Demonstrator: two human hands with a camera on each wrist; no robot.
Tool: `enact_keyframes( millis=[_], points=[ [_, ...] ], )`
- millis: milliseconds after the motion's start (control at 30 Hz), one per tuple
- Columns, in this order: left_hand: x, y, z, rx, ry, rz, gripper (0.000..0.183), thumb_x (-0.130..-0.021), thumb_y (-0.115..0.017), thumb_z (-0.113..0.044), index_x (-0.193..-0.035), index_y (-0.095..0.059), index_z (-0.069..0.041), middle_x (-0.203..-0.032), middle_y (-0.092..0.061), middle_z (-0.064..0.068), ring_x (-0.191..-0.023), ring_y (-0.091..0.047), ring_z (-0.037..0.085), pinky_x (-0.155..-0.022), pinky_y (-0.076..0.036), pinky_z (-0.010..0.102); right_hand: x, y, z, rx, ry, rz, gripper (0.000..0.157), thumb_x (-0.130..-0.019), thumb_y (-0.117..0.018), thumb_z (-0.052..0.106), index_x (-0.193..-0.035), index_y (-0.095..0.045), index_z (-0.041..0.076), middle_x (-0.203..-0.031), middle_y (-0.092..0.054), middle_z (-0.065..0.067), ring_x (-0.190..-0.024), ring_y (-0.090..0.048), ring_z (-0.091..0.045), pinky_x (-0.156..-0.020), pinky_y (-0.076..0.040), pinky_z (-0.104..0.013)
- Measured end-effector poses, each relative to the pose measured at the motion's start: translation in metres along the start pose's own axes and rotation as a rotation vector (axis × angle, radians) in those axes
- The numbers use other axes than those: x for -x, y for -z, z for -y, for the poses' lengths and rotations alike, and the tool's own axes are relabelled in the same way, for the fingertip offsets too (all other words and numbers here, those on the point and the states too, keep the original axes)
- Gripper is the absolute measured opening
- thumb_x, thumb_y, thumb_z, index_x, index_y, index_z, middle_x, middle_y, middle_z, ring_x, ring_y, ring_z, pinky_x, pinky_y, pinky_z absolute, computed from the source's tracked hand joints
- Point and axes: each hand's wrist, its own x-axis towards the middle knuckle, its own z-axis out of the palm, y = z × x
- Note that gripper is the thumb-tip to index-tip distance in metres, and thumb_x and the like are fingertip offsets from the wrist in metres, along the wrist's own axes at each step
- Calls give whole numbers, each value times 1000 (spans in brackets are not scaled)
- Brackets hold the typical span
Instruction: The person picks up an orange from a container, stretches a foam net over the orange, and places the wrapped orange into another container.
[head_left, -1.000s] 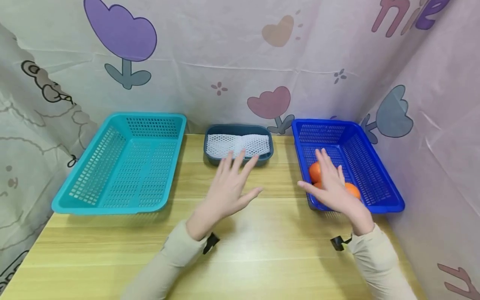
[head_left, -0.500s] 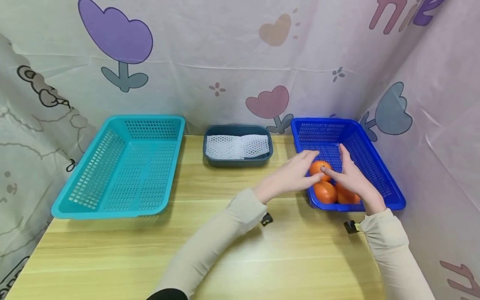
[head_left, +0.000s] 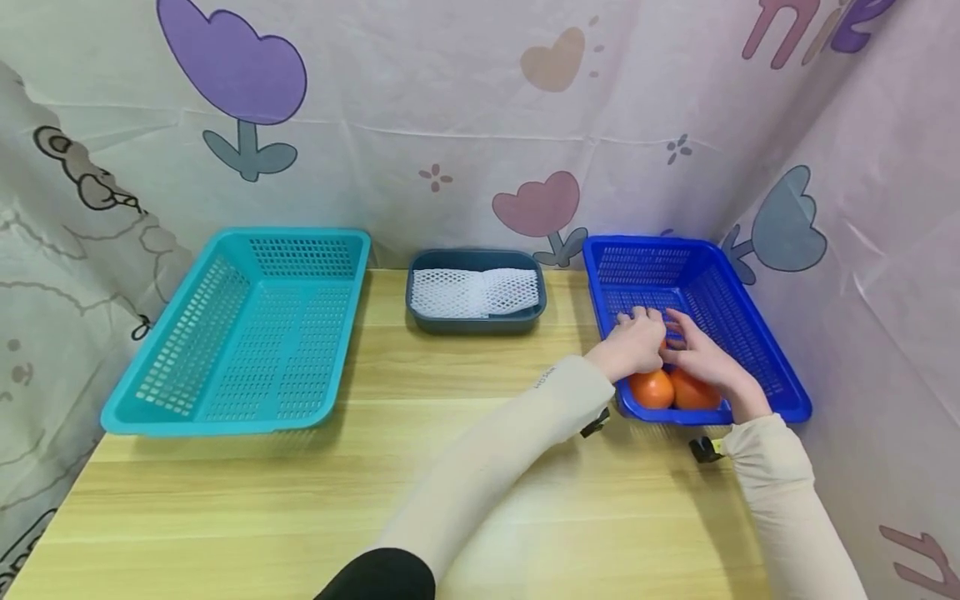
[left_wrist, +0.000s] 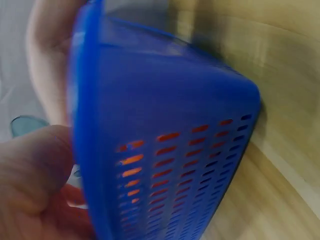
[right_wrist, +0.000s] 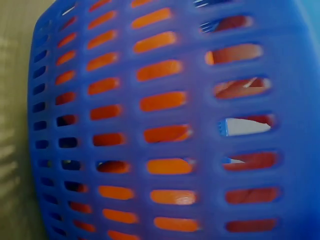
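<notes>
In the head view my left hand [head_left: 636, 343] reaches over the blue basket [head_left: 765, 367], fingers bent over the far orange, which is mostly hidden. My right hand [head_left: 701, 357] curls its thumb and fingers around that orange's right side. Two more oranges, a left one [head_left: 651, 389] and a right one [head_left: 694, 390], lie at the basket's near end. The left wrist view has the left hand [left_wrist: 35, 185] beside the basket's rim [left_wrist: 82, 100], its fingertips hidden. Only the slotted basket wall [right_wrist: 195, 120] with orange behind it fills most of the right wrist view.
A turquoise basket [head_left: 341, 350] without contents stands at the left. Between the baskets sits a small dark bin [head_left: 480, 326] holding white foam netting [head_left: 450, 292]. A printed curtain [head_left: 420, 83] hangs behind and along both sides of the wooden table [head_left: 262, 508].
My left hand has swung right from in front of the dark bin to the blue basket. Both hands have come together and closed around the far orange.
</notes>
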Motion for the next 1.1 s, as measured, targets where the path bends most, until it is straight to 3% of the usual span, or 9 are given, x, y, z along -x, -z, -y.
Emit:
enact_keyframes(
  millis=[133,233,367,500,600,733,967,1033,1100],
  points=[
    [-8,-3,-8,-24,41,5,40,-93,-64,-33,-127,-61,-12,-129,-57,6,-115,-56,25,-96,-49,36,-2,0,-4,34,33,-30,72,-95,-53,-1,-153,-11,-8,-150,-24,-40,-129,-39,-58,-103,-38,-65],
    [-13,-5,-10,-1,69,10,26,-91,-66,-31,-114,-70,-18,-121,-64,0,-111,-57,20,-90,-52,34,-5,-1,-7,139,52,-41,71,-90,-59,-1,-150,-23,-8,-144,-36,-38,-124,-47,-53,-102,-40,-63],
    [-19,-10,-12,83,123,17,29,-87,-70,-31,-113,-70,-16,-120,-63,0,-113,-55,21,-84,-52,31,-6,-1,-9,293,81,-52,75,-82,-62,-5,-149,-29,-7,-140,-43,-36,-118,-48,-48,-99,-39,-62],
    [-22,-18,-13,161,188,-3,33,-85,-72,-30,-114,-68,-14,-113,-60,2,-103,-54,21,-76,-49,29,-8,-1,-12,340,107,-37,82,-78,-61,-8,-152,-26,-5,-142,-41,-36,-119,-47,-49,-99,-38,-64],
    [-22,-21,-13,203,198,-42,41,-84,-74,-30,-119,-62,-12,-109,-58,5,-97,-56,22,-73,-47,29,-7,0,-13,348,112,-53,83,-79,-62,-8,-153,-26,-3,-143,-40,-35,-120,-46,-49,-99,-38,-65],
    [-19,-19,-10,254,168,-89,59,-80,-80,-33,-128,-54,-11,-112,-56,7,-97,-58,27,-75,-48,29,-4,2,-10,324,120,-108,81,-81,-66,-8,-152,-28,-1,-142,-41,-34,-118,-49,-50,-98,-40,-66],
    [-13,2,-2,371,33,-119,69,-81,-80,-33,-140,-49,-13,-116,-51,6,-95,-53,21,-77,-46,24,14,11,8,277,130,-227,83,-83,-73,-5,-153,-29,-1,-143,-38,-36,-121,-43,-54,-98,-37,-72],
    [-11,10,0,420,0,-138,72,-81,-80,-32,-142,-48,-12,-118,-51,4,-97,-51,16,-77,-46,21,19,12,14,275,146,-272,83,-83,-76,-1,-152,-30,1,-142,-40,-34,-117,-46,-53,-94,-43,-68],
    [-8,18,2,485,-20,-159,71,-81,-80,-32,-142,-49,-13,-117,-52,2,-98,-50,12,-76,-46,18,25,14,21,259,163,-311,82,-85,-76,2,-153,-31,3,-142,-40,-32,-115,-49,-52,-91,-53,-53]
  ],
)
